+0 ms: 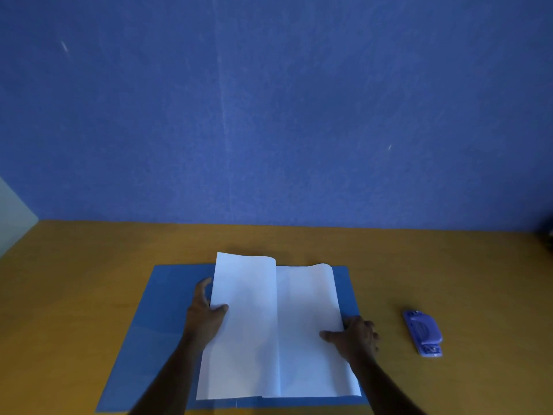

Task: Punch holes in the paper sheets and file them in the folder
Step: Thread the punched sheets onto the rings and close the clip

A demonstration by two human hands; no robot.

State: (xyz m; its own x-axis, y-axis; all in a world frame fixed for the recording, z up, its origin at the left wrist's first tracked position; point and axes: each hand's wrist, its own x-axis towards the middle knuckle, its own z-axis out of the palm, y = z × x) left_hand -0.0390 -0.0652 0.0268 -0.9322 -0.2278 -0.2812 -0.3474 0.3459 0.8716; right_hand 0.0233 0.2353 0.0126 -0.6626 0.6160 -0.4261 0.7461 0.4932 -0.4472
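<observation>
A blue folder (pixel 167 307) lies open and flat on the wooden table. On it rest white paper sheets (pixel 278 330), creased down the middle with both halves slightly raised. My left hand (pixel 206 310) grips the sheets' left edge, thumb on top. My right hand (pixel 354 335) holds the right edge, thumb pressed on the paper. A blue-violet hole punch (pixel 423 332) sits on the table to the right, apart from both hands.
The orange-brown wooden table (pixel 89 271) stretches left and right of the folder. A blue wall (pixel 269 115) rises right behind the table's far edge. A dark object (pixel 547 235) shows at the far right edge.
</observation>
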